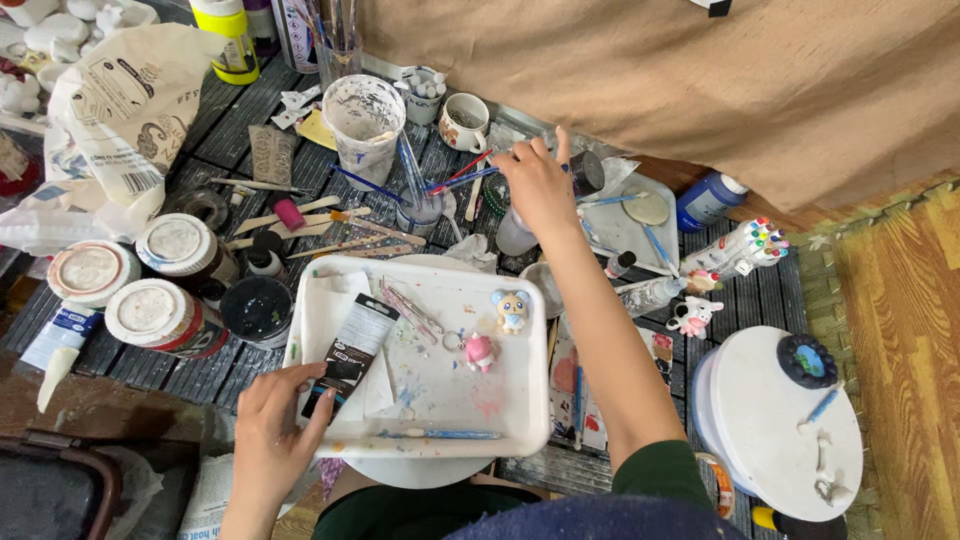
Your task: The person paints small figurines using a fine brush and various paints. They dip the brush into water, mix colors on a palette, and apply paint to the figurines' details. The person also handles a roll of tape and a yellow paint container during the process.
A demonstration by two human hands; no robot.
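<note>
The left hand rests on the near left corner of a white, paint-stained tray, its fingers spread flat and touching a flat black packet with a white label panel at its upper end; they lie on it without closing round it. The right hand reaches far across the dark slatted table beyond the tray, fingers loosely apart, tips beside a dark round-capped bottle; whether it grips anything cannot be told. On the tray lie a small blue-and-cream bear figurine, a pink figurine just beside it, and a blue-handled brush along the near edge. Left of the tray stand three round jars with white lids and red-banded labels. At top left lies a crumpled white paper bag with dark print. A yellow bottle stands at the far edge.
</note>
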